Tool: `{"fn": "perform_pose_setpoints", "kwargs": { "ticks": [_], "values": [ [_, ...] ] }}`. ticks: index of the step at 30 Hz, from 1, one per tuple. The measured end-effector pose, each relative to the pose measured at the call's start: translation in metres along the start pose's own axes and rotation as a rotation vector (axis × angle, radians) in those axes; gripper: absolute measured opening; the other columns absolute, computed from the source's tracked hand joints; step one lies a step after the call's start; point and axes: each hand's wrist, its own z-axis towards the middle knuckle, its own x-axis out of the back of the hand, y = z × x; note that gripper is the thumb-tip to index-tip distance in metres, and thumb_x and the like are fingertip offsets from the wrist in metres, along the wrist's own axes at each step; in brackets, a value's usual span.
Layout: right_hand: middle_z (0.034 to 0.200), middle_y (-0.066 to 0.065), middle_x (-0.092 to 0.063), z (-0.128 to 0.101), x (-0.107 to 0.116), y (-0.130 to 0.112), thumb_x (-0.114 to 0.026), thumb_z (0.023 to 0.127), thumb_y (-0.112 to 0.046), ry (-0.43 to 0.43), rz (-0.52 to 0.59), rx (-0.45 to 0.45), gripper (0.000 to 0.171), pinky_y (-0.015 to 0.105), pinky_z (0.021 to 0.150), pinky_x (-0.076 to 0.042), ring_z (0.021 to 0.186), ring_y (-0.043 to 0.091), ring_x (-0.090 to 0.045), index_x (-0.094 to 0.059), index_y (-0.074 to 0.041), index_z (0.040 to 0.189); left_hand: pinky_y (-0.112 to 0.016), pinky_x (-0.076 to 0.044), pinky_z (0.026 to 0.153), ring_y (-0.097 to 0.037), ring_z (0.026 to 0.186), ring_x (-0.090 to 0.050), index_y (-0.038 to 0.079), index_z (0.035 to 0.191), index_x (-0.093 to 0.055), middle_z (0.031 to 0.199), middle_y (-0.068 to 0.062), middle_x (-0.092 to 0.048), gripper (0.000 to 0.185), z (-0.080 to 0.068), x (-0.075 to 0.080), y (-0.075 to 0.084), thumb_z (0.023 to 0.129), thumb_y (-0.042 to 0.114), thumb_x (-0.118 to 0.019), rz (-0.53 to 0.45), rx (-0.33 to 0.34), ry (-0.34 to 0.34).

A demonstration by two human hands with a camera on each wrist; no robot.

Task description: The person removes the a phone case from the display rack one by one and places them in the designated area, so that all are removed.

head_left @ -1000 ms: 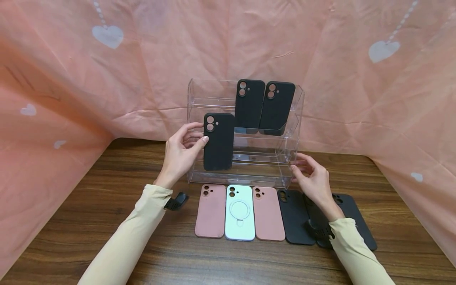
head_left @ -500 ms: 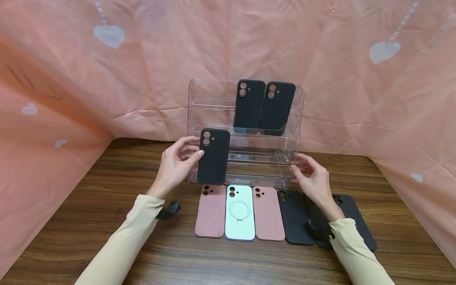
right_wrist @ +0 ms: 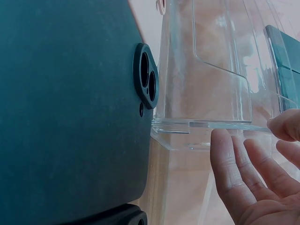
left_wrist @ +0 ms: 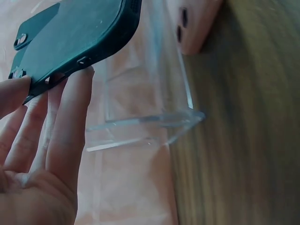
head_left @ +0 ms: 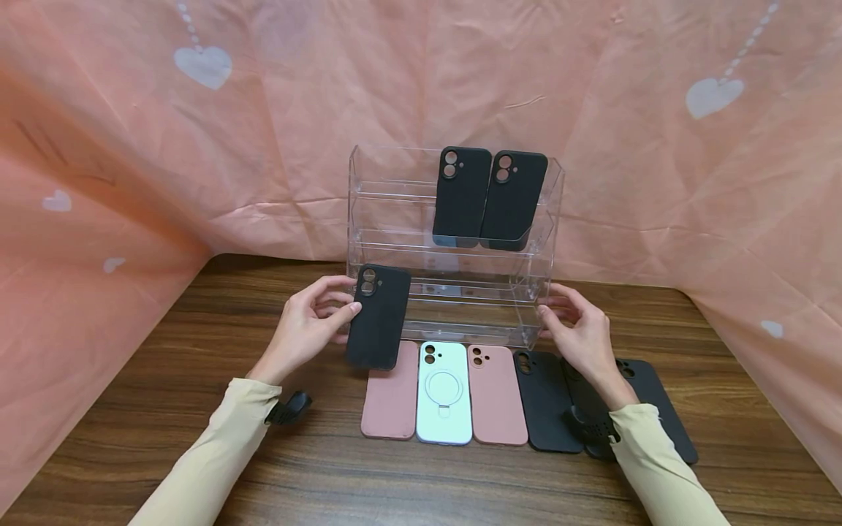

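My left hand [head_left: 305,321] pinches a black phone case [head_left: 378,321] by its left edge, thumb on the back face and fingers behind. The case tilts in front of the lower left of a clear acrylic tiered stand [head_left: 447,334], overlapping the top of a pink phone case [head_left: 388,409] in the head view. My right hand [head_left: 579,332] touches the stand's right side panel; in the right wrist view its fingers [right_wrist: 222,154] extend to the panel's edge. Two black phone cases [head_left: 463,193] stand side by side on an upper tier.
On the wooden table [head_left: 316,467], a row in front of the stand continues with a white case [head_left: 444,431] bearing a ring, another pink case [head_left: 498,409] and several black cases [head_left: 551,409], partly under my right wrist. A pink curtain [head_left: 421,88] hangs behind.
My left hand has brought the black phone case down and leftward, from in front of the stand's middle tiers toward the row, tilting it. My right hand has stayed at the stand's side.
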Motion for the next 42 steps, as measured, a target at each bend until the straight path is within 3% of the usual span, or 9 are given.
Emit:
{"fn": "perform_pose_setpoints", "kwargs": {
  "ticks": [9,17,24,34,42],
  "values": [
    [0.111,0.028,-0.07,0.0,0.0,0.0,-0.068,0.095,0.0,-0.005,-0.001,0.007,0.04,0.034,0.061,-0.064,0.079,-0.011,-0.067,-0.06,0.002,0.134,-0.044,-0.065,0.061,-0.01,0.084,-0.075,0.016,0.133,-0.062,0.111,-0.019,-0.073,0.04,-0.018,0.018,-0.017,0.095,0.016,-0.074,0.033,0.076,-0.046],
    [0.111,0.028,-0.07,0.0,0.002,0.001,-0.068,0.095,0.0,-0.004,0.005,0.014,0.04,0.034,0.06,-0.064,0.079,-0.004,-0.07,-0.06,0.001,0.134,-0.042,-0.065,0.061,-0.012,0.084,-0.075,0.014,0.132,-0.061,0.11,-0.018,-0.072,0.041,-0.029,0.03,-0.022,0.094,0.018,-0.075,0.064,0.134,-0.093],
    [0.112,0.029,-0.07,0.0,0.001,0.001,-0.068,0.096,-0.001,-0.011,0.006,0.011,0.04,0.033,0.06,-0.064,0.08,-0.001,-0.072,-0.06,0.002,0.135,-0.043,-0.065,0.061,-0.017,0.085,-0.075,0.015,0.132,-0.059,0.109,-0.017,-0.07,0.04,-0.035,0.036,-0.027,0.095,0.019,-0.074,0.068,0.189,-0.141],
    [0.112,0.029,-0.069,-0.001,0.002,0.001,-0.068,0.096,-0.002,-0.014,-0.009,0.009,0.041,0.029,0.06,-0.064,0.08,-0.011,-0.067,-0.059,0.002,0.136,-0.042,-0.066,0.062,-0.015,0.088,-0.075,0.012,0.134,-0.058,0.108,-0.015,-0.07,0.043,-0.043,0.045,-0.036,0.095,0.022,-0.074,0.09,0.267,-0.168],
    [0.113,0.028,-0.07,0.0,0.002,0.0,-0.069,0.096,-0.004,-0.02,-0.002,0.004,0.042,0.03,0.061,-0.064,0.08,-0.009,-0.068,-0.06,-0.001,0.137,-0.041,-0.066,0.062,-0.02,0.091,-0.072,0.008,0.138,-0.054,0.113,-0.018,-0.068,0.047,-0.048,0.044,-0.04,0.096,0.021,-0.072,0.078,0.304,-0.2]
  ]
}}
